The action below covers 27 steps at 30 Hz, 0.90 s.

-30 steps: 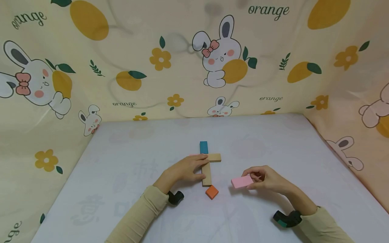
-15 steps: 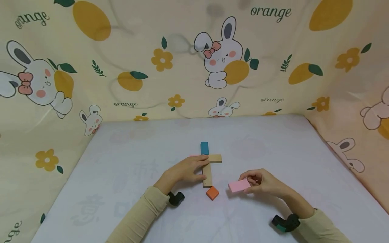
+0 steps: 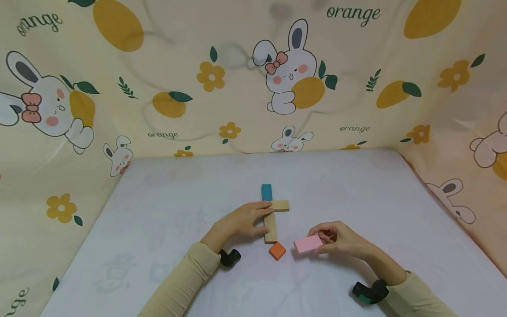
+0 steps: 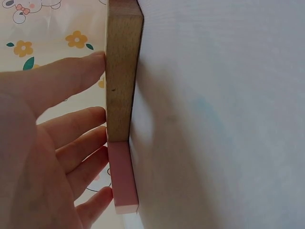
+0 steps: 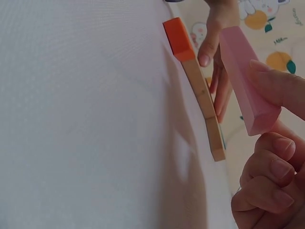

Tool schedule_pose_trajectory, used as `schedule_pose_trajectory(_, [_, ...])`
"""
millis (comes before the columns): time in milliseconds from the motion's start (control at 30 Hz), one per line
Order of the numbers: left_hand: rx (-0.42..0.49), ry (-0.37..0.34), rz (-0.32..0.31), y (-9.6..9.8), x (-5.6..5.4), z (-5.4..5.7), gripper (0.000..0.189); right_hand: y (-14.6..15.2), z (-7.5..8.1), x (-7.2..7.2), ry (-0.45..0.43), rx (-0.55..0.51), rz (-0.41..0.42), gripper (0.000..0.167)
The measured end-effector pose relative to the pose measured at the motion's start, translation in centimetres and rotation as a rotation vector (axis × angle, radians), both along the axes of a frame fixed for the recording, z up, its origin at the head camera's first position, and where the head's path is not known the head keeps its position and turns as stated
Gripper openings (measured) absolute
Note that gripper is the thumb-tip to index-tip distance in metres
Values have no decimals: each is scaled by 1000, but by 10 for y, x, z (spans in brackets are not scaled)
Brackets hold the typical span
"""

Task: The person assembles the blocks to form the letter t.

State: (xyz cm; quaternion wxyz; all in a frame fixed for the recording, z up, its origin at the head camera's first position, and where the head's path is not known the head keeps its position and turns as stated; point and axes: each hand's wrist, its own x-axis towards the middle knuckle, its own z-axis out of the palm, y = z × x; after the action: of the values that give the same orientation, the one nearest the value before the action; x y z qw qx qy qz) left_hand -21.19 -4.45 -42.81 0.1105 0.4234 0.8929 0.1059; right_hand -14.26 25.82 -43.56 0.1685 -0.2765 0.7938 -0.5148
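Observation:
A pink block [image 3: 305,244] is pinched between the thumb and fingers of my right hand [image 3: 344,240], raised above the white surface. My left hand [image 3: 242,220] rests its fingertips on flat-lying blocks: an upright-running wooden block [image 3: 270,231] and a second pink block [image 4: 124,174], both seen in the left wrist view. Another wooden block [image 3: 281,205] extends to the right, and a blue block [image 3: 266,192] lies at the far end. Touching or nearly touching the near end is an orange block [image 3: 277,251], turned like a diamond. My left fingers hide where the blocks meet.
The blocks lie on a white table surface [image 3: 158,193]. A cream cloth [image 3: 237,101] printed with rabbits and oranges hangs behind and along both sides. Black devices are strapped to the left wrist [image 3: 229,258] and right wrist [image 3: 370,292].
My right hand has moved left and slightly nearer with the pink block, closing on the orange block. My left hand and the laid blocks have stayed put.

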Motion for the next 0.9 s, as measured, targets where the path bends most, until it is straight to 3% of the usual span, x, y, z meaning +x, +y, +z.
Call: schedule_pose_trajectory(900, [-10,-12,11,0,1,2,59,-11,-10,6,-27,-52,20,31])
